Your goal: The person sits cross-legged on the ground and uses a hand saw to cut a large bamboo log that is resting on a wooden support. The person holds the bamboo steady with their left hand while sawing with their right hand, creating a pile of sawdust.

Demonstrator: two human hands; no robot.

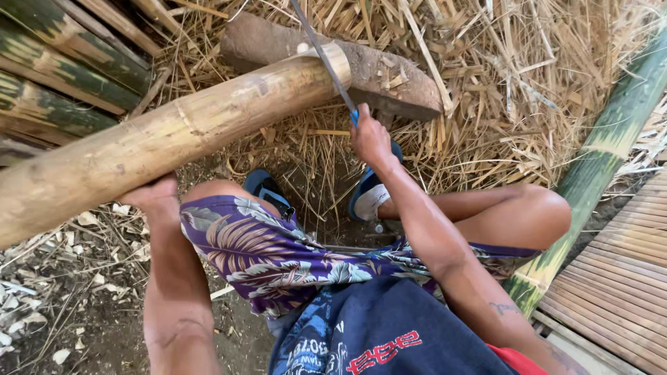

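A thick tan bamboo pole [174, 135] lies slanted across my lap, its cut end resting on a brown log block [389, 73]. My left hand [154, 196] is under the pole near my knee, gripping it from below. My right hand [369, 137] is shut on the blue handle of a long thin blade [323, 59]. That blade runs up and left from my fist and crosses the pole's cut end, touching its rim.
Dry bamboo shavings [500, 90] cover the ground ahead. Green bamboo poles [55, 69] are stacked at the upper left. A green bamboo stalk [597, 160] slants down the right side beside a slatted bamboo mat [618, 285]. My feet wear blue sandals [368, 194].
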